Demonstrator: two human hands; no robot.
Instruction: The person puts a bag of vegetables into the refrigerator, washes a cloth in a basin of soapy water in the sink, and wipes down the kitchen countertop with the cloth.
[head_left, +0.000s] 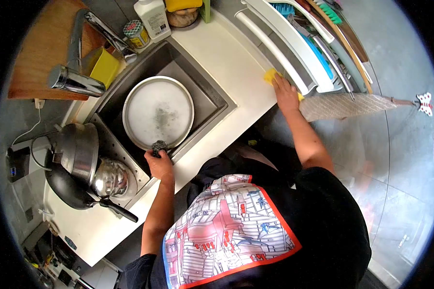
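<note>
My left hand [160, 166] is at the near rim of a round pan [192, 103] in the sink [200, 79]. Its fingers close around a dark steel wool scrubber [159, 147], which is at the pan's near edge. The pan holds cloudy whitish liquid with a grey patch of dirt or suds. Out to the right, my right hand [287, 95] presses a yellow cloth [271, 75] at the counter's edge, beside a white rack; a bit of yellow also shows under the palm. Part of the cloth is hidden by my fingers.
A chrome faucet [77, 81] and yellow holder [105, 67] stand left of the sink. A steel pot [77, 149], black wok [65, 185] and shiny kettle [113, 179] crowd the near left. A white bottle [153, 21] stands behind; a grey towel [345, 106] hangs right of the white rack [294, 43].
</note>
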